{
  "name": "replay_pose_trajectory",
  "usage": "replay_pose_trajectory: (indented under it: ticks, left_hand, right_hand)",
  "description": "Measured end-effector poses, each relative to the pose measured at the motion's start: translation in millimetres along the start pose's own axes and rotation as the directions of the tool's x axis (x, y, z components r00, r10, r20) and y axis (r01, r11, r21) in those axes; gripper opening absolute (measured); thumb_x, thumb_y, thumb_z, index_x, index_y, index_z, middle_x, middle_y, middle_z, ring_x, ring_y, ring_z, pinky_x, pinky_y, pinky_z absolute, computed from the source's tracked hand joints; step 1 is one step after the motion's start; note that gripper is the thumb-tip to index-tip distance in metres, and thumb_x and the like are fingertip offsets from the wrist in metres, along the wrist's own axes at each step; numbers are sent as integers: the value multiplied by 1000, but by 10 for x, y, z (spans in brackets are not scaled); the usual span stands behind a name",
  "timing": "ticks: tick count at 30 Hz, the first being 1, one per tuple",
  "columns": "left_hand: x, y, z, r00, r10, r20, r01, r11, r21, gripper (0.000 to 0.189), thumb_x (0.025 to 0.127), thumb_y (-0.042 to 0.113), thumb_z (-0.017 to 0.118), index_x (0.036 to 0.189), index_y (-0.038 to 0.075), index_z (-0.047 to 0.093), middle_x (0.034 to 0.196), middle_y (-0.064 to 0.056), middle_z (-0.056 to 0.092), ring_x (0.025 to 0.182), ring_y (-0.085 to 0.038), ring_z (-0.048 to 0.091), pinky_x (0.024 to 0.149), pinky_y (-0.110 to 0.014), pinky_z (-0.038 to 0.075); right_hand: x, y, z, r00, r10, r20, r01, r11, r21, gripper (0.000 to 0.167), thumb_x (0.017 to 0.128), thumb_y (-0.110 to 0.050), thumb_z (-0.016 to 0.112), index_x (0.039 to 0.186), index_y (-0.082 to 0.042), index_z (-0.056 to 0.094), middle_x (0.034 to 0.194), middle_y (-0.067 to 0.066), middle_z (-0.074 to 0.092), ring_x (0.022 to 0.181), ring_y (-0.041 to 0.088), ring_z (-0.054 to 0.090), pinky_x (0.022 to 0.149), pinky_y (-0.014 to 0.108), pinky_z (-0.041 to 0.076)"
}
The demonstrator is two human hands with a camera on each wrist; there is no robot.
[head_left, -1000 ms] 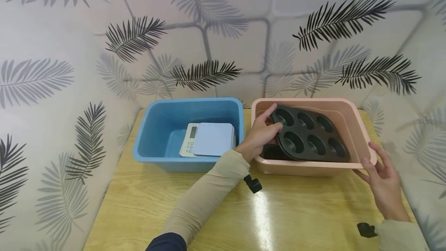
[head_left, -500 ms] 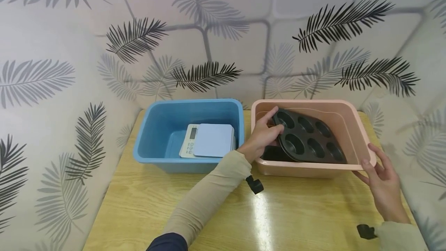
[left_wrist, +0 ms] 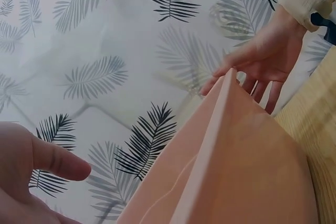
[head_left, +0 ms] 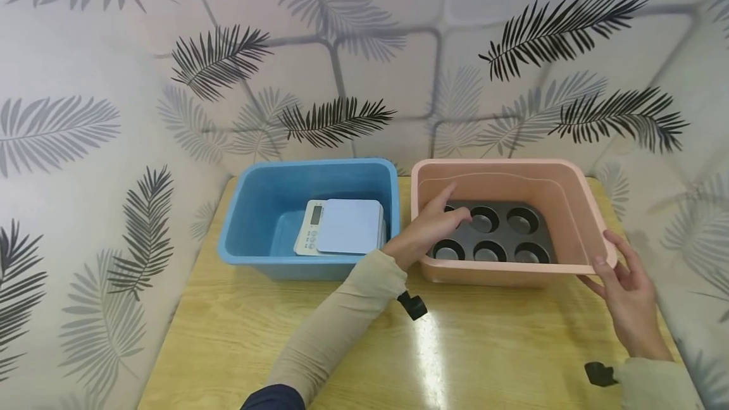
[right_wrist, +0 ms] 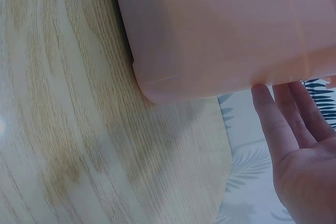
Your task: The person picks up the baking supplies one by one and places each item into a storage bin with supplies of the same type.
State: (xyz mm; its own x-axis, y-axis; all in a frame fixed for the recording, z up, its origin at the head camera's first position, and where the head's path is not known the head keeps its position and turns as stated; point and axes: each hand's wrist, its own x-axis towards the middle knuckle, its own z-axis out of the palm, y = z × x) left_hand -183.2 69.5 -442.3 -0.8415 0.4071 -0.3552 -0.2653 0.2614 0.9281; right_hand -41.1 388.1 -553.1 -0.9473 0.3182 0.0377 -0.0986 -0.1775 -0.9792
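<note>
A dark muffin pan (head_left: 504, 233) lies flat in the bottom of the pink plastic bin (head_left: 495, 164), its left end partly behind my left hand. My left hand (head_left: 428, 228) hangs over the bin's left side, thumb and forefinger spread apart with nothing between them. In the left wrist view, that same hand (left_wrist: 23, 177) shows a gap between thumb and fingers. My right hand (head_left: 629, 299) grips the bin's front right corner, thumb on the rim and fingers beneath. Seen from the right wrist, the fingertips (right_wrist: 261, 92) touch the underside of the rim.
A blue bin (head_left: 307, 166) stands left of the pink one, holding a kitchen scale (head_left: 348, 226) with a small display. Both bins rest on a wooden table (head_left: 239, 321). A leaf-patterned covering (head_left: 364, 81) rises behind and at both sides.
The muffin pan, earlier tilted and held at its left end by my left hand, has been let go and now lies flat in the bin. My right hand has stayed on the corner.
</note>
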Motion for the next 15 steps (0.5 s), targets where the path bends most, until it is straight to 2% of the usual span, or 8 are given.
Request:
replay_pose_trajectory:
  ticks: [6, 12, 15]
  left_hand:
    - [-21, 35, -9, 1000, 5, 9, -4, 998, -55, 82, 101, 15, 66, 174, 25, 31, 182, -2, 29, 160, -27, 42, 132, -49, 36]
    - [-37, 27, -18, 999, 27, 23, -26, 997, -67, 79, 101, 15, 66, 173, 24, 35, 180, -4, 33, 164, -25, 36, 132, -47, 35]
    - [-45, 23, -31, 998, 39, 42, -36, 997, -71, 76, 102, 16, 65, 172, 24, 37, 179, -5, 36, 162, -24, 39, 130, -46, 38]
  right_hand:
    - [-6, 17, 6, 1000, -15, 11, 15, 1000, 23, 60, 110, 2, 56, 167, -14, 45, 155, -3, 45, 118, -1, 69, 83, 20, 64]
    - [-6, 8, 13, 1000, -16, 5, 16, 1000, 2, 60, 111, 1, 57, 167, -15, 45, 156, -3, 45, 121, -1, 67, 83, 19, 63]
    - [-8, 1, 13, 1000, -11, -9, 11, 1000, -9, 60, 110, 1, 57, 167, -15, 46, 157, -3, 45, 122, -1, 65, 83, 19, 63]
